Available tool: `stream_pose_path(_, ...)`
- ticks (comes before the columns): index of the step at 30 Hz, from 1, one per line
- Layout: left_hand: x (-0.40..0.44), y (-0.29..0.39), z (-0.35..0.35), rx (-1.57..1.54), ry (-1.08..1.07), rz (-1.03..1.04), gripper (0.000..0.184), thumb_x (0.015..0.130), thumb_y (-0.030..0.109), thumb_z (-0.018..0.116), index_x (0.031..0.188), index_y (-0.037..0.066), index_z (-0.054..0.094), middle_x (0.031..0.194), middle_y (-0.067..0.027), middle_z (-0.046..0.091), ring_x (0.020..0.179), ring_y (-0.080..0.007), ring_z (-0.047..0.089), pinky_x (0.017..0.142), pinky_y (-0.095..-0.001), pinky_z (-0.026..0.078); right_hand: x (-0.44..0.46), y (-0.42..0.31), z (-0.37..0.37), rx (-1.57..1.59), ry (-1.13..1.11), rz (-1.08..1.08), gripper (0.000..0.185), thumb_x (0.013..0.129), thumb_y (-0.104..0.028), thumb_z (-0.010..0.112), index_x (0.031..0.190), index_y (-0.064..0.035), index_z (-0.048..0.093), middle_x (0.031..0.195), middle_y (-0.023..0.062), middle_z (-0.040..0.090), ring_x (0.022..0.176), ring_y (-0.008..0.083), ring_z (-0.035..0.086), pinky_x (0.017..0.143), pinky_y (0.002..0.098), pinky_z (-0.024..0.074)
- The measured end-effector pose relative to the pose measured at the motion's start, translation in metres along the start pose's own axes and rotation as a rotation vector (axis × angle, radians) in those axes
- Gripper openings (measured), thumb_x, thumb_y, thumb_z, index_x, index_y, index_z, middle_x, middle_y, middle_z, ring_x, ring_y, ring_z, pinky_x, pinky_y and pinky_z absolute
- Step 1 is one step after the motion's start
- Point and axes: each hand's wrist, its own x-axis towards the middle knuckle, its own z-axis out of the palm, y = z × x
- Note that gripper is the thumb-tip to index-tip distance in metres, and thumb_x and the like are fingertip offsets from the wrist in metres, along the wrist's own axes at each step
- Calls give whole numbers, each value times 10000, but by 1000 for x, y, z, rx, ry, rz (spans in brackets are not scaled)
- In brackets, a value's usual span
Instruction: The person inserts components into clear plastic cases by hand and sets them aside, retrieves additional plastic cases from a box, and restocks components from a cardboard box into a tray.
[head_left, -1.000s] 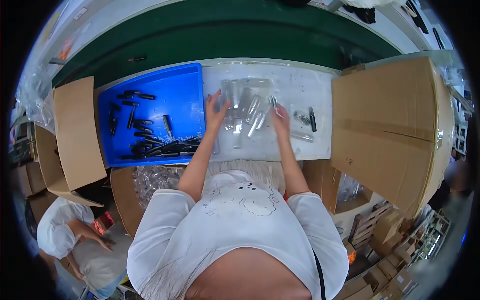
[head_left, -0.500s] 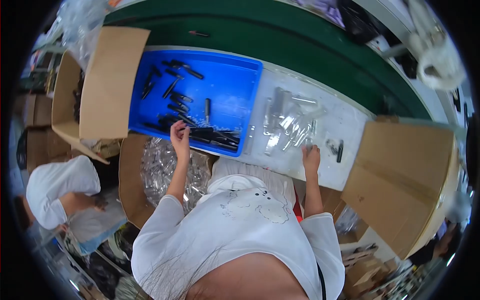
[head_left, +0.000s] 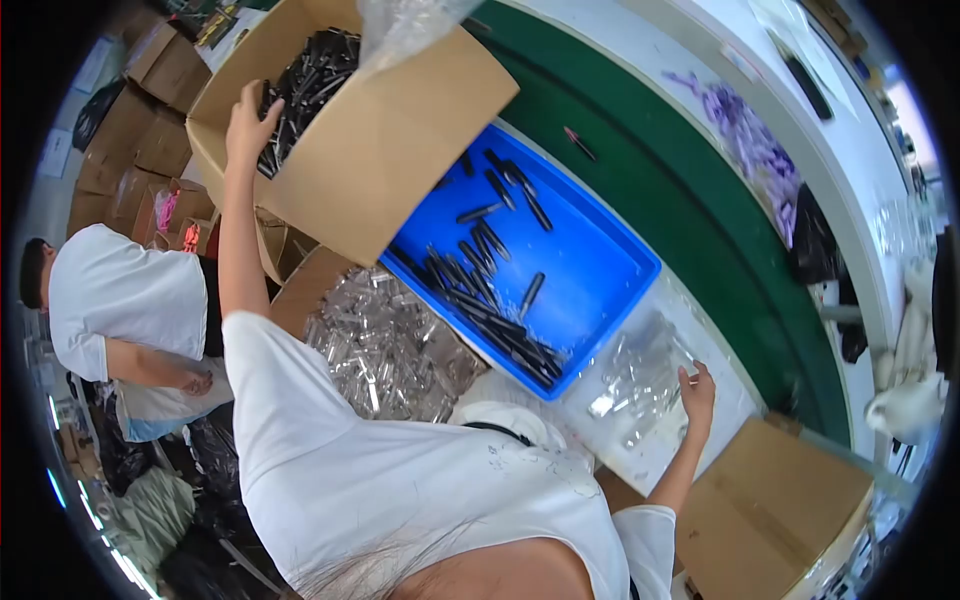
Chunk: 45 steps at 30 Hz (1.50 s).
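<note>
Head view: a green belt (head_left: pixel 650 180) is running along the far edge of a white tabletop (head_left: pixel 738 405), with one loose tube (head_left: pixel 580 143) lying on it. A co-worker (head_left: pixel 130 290) in a white shirt is sitting off to the left.

The left hand (head_left: pixel 250 125) is hanging at the open mouth of a tall carton (head_left: pixel 400 140), against its heap of black tubes (head_left: pixel 310 85); whether it is grasping one cannot be told. The right hand (head_left: pixel 698 397) is hanging beside the clear tubes (head_left: pixel 635 375), fingers bending toward the thumb; any small item it may be holding is not showing.

Risk, in judgement: the carton's flap is overhanging the blue tray's left end, so a bumped flap could be scattering pieces. The clear tubes are lying loose toward the tabletop's near edge, and a brushing forearm could be rolling them off.

Containers: the blue tray (head_left: pixel 585 255) is carrying further black pieces (head_left: pixel 500 330), mostly bunching along its near edge. A lower box (head_left: pixel 310 280) is holding a heap of clear plastic parts (head_left: pixel 385 345). A right-hand carton (head_left: pixel 780 500) is standing beyond the tabletop's right end, its contents not showing.
</note>
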Motion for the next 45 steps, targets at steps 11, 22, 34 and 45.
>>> stream_pose_path(11,30,-112,215,367,-914,104,799,776,611,424,1398,272,53,1334,-370,152,1017,-516,463,865,-474,414,141,-143,3,-24,-3,-304,445,757,-246,653,1103,2,526,922,196,574,758,272,577,608,352,482)
stream_pose_path(22,4,-88,188,293,-584,-836,1099,504,864,432,1393,318,87,1310,-306,246,1195,-431,335,959,-471,301,356,-298,152,-173,-182,-305,775,680,-274,707,1320,-156,285,1170,194,410,1055,394,458,835,463,443)
stream_pose_path(34,26,-111,217,224,-730,-661,880,551,642,524,1267,213,246,1146,-238,371,1038,-339,405,857,-415,345,325,-270,174,330,149,-458,185,869,-200,500,909,-28,447,796,166,521,695,294,557,608,383,446)
stream_pose_path(45,43,-111,215,-173,-782,-525,676,582,435,606,1140,129,377,987,-161,472,871,-258,482,746,-357,401,89,-80,73,614,527,132,207,890,-193,498,976,-15,433,780,66,489,521,93,492,455,232,413)
